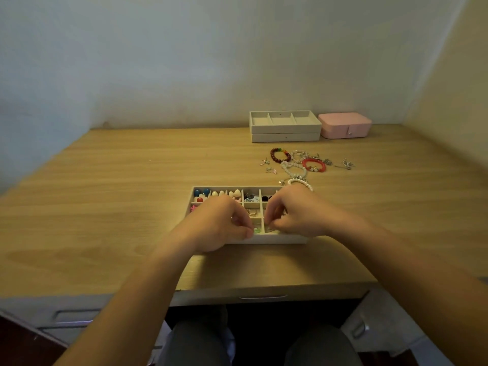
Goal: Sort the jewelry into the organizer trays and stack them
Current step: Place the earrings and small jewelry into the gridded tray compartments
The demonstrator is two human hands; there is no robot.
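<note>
The divided tray [264,240] lies near on the desk [105,207]; loose bracelets [298,165] at its 1 o'clock, stacked trays [285,130] beyond them, the jewelry box [343,126] at their 3 o'clock.

I see a cream organizer tray [264,240] on the light table [105,207], which has a wood-grain pattern. In the tray are blue pieces [202,192] and a green ring [256,230]. Behind it lie a dark red-brown bracelet [280,154], a bright red bracelet [314,165], a white pearl bracelet [298,180] and a pale pink box [344,125].

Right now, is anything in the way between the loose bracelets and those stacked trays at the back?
Nothing visible. Only bare desk lies between the bracelets and the stacked trays; the pink box sits beside them.
</note>
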